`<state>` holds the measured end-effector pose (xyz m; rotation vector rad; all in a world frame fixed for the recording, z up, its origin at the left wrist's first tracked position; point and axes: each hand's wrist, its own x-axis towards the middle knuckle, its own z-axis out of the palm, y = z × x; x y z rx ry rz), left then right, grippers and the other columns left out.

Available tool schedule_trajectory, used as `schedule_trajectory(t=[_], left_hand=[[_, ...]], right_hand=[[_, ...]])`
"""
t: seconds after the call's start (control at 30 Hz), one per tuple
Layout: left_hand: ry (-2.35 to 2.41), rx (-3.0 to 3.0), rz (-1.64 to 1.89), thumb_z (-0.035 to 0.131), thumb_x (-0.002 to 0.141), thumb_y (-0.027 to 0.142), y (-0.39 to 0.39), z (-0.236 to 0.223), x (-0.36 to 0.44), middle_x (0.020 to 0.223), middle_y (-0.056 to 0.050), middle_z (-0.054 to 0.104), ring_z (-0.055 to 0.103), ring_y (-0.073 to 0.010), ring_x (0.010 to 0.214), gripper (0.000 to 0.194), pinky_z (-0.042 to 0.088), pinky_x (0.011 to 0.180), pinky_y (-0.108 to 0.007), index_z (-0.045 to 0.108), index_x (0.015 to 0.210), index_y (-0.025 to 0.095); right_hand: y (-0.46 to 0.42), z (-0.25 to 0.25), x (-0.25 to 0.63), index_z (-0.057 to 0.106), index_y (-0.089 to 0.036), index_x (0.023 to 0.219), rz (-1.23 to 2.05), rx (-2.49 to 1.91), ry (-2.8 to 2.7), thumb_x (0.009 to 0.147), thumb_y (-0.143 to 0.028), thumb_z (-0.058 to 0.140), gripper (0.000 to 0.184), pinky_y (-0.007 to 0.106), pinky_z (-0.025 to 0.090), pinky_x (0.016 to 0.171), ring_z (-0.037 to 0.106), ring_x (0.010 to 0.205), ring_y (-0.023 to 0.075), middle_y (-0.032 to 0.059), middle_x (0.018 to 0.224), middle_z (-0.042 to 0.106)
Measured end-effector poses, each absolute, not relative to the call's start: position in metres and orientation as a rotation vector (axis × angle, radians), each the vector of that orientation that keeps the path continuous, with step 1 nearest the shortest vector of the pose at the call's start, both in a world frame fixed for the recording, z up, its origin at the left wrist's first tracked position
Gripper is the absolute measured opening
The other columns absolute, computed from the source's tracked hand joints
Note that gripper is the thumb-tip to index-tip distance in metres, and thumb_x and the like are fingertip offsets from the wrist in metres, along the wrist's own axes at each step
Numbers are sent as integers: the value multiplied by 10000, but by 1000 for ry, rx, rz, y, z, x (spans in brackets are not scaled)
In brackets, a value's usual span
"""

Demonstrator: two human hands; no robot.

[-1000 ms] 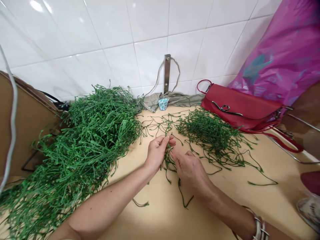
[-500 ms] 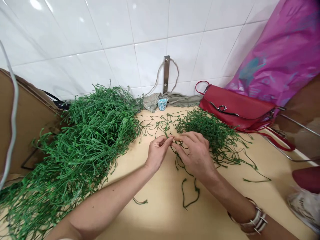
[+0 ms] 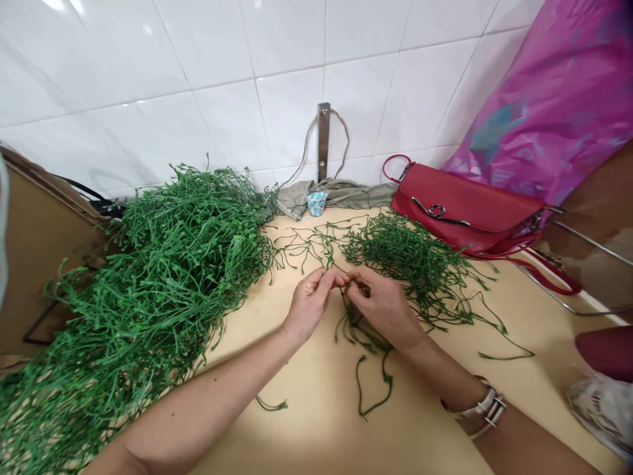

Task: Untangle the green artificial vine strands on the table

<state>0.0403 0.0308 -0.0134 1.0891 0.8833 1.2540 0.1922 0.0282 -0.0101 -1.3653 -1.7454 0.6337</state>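
Over the middle of the table, my left hand [image 3: 307,305] pinches a thin green cord between thumb and forefinger. My right hand [image 3: 384,309] meets it fingertip to fingertip, its fingers curled in on the same cord. Several green cords [image 3: 363,340] trail below the right hand; the palm partly hides them. A loose cord [image 3: 388,389] lies bent on the table nearer to me. Left of my hands rises a large heap of green cords [image 3: 198,257] with knotted, frayed-looking ends. A smaller, darker pile [image 3: 410,254] lies just beyond my right hand.
Scattered cords [image 3: 301,244] lie behind my hands, near a small blue-and-white cup [image 3: 316,201] and a grey cloth [image 3: 356,196] along the tiled wall. A red handbag [image 3: 475,204] and a purple plastic bag [image 3: 539,119] stand at the right. A cardboard box [image 3: 49,257] borders the left heap.
My right fingers, more outstretched before, have curled in at the left fingertips. More cord shows hanging below the right hand. The whole view has shifted slightly.
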Motion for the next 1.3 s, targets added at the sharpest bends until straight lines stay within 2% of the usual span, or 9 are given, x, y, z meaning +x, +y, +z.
schedule_trajectory(t=[0.13, 0.3, 0.4, 0.53, 0.67, 0.9, 1.03, 1.3], left_hand=[[873, 1016, 1253, 707, 835, 568, 32, -12, 41, 734, -14, 616, 565, -150, 760, 423, 469, 828, -294, 638, 694, 176], [790, 925, 1188, 729, 800, 601, 33, -15, 43, 699, 9, 571, 520, -125, 665, 466, 444, 712, -283, 578, 685, 176], [776, 939, 1177, 730, 803, 601, 33, -16, 43, 701, 6, 581, 523, -123, 661, 472, 442, 719, -287, 580, 679, 171], [785, 962, 1204, 741, 801, 583, 34, -17, 41, 716, -1, 593, 533, -126, 679, 441, 441, 715, -282, 633, 708, 166], [774, 953, 1209, 758, 797, 557, 35, -18, 40, 730, -5, 596, 535, -130, 704, 411, 437, 737, -280, 649, 728, 167], [775, 1007, 1100, 703, 826, 591, 31, -8, 39, 728, -23, 582, 530, -171, 790, 456, 415, 860, -316, 564, 647, 195], [786, 1019, 1051, 701, 807, 607, 34, -4, 38, 651, -19, 557, 485, -169, 726, 495, 397, 826, -322, 505, 589, 208], [790, 907, 1082, 764, 734, 575, 39, -6, 39, 574, 20, 443, 413, -138, 639, 518, 356, 717, -310, 449, 540, 213]], right_hand=[[30, -10, 190, 666, -194, 824, 975, -1300, -1628, 803, -292, 537, 164, 265, 435, 597, 556, 604, 138, -11, 686, 660], [34, -6, 196, 640, -199, 736, 1135, -1202, -1664, 771, -253, 521, 136, 274, 464, 668, 589, 661, 144, -12, 678, 660], [36, -3, 199, 642, -196, 725, 1154, -1157, -1694, 767, -238, 513, 142, 283, 488, 710, 617, 702, 151, -1, 701, 675], [33, 1, 199, 658, -193, 801, 1151, -1154, -1759, 789, -226, 521, 142, 264, 482, 659, 608, 690, 145, -3, 728, 673], [31, 1, 199, 653, -194, 803, 1117, -1130, -1758, 858, -291, 535, 162, 253, 471, 633, 583, 686, 138, 2, 741, 639], [34, -7, 209, 648, -202, 838, 1177, -1162, -1781, 866, -264, 532, 134, 258, 459, 664, 567, 697, 133, -10, 754, 634], [36, -2, 206, 653, -208, 788, 1141, -1115, -1859, 861, -223, 485, 184, 282, 470, 747, 604, 776, 150, 4, 787, 657], [39, -7, 196, 655, -197, 769, 1161, -1164, -1739, 778, -230, 490, 169, 294, 479, 719, 622, 727, 162, 6, 728, 680]])
